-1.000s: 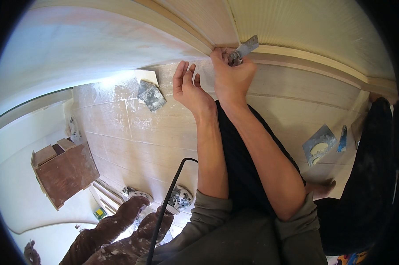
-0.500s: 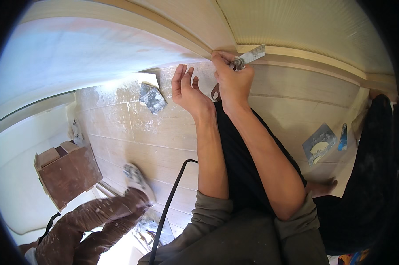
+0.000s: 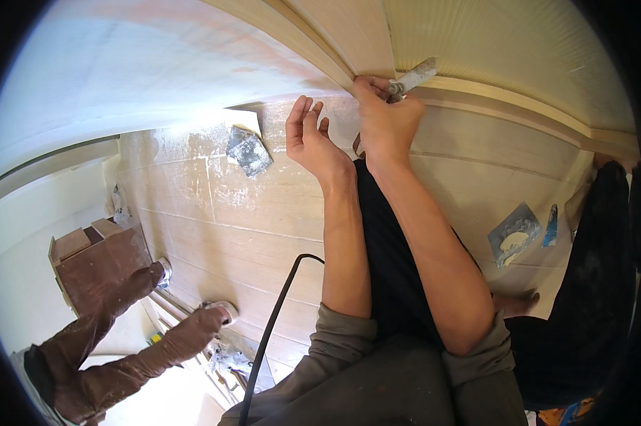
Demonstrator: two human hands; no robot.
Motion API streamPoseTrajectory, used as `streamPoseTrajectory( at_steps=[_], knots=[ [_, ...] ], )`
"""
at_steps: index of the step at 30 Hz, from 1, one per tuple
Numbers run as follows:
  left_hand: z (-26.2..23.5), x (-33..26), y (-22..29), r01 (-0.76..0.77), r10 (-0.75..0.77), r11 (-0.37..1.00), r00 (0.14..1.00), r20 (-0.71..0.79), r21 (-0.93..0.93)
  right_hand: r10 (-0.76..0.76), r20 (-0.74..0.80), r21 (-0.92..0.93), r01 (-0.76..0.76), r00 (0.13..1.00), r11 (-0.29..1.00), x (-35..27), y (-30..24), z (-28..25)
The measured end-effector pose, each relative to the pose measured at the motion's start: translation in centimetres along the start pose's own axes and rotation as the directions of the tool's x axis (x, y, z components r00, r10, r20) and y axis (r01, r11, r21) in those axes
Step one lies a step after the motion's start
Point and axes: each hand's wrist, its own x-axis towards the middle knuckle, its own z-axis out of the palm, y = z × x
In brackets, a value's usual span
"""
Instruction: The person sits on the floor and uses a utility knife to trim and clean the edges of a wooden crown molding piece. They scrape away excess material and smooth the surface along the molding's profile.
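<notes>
My right hand (image 3: pixel 390 128) is closed around a putty knife (image 3: pixel 418 75), whose smeared metal blade points up and to the right. Its fingertips rest against the foot of the pale wooden door trim (image 3: pixel 327 51), where it meets the floor. My left hand (image 3: pixel 315 145) hovers just left of it, palm turned inward and fingers loosely bent apart, with nothing in it. A grey square plate smeared with white filler (image 3: pixel 250 155) lies on the floor to the left, beside a white sheet (image 3: pixel 244 118). The knife's handle is hidden in my grip.
At right, another grey plate with cream putty (image 3: pixel 515 238) lies beside a blue-handled scraper (image 3: pixel 550 226). A person in black trousers (image 3: pixel 597 263) is close by there. At left, someone in brown trousers (image 3: pixel 132 355) stands near a brown wooden box (image 3: pixel 104 266). A black cable-like loop (image 3: pixel 278 312) rises beside me.
The person in brown trousers has moved, both feet now showing apart near the box. My hands appear slightly further right in view, the right still holding the putty knife at the trim.
</notes>
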Motion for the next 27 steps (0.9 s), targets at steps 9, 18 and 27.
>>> streamPoseTrajectory(
  at_steps=[9,18,27],
  knots=[
    [0.0,-0.1,-0.1,-0.024,0.024,0.999,1.0,0.0,0.032,-0.197,-0.014,-0.147,0.192,0.98,0.97,-0.1,1.4,0.5],
    [0.1,-0.3,0.1,-0.021,0.021,0.998,1.0,-0.005,0.054,-0.203,-0.037,-0.013,0.203,0.979,0.979,-0.2,2.2,0.9],
    [0.1,-0.5,0.1,-0.022,0.022,0.999,1.0,0.003,0.042,0.042,0.021,0.172,-0.045,0.999,0.984,-0.6,1.7,-0.4]
  ],
)
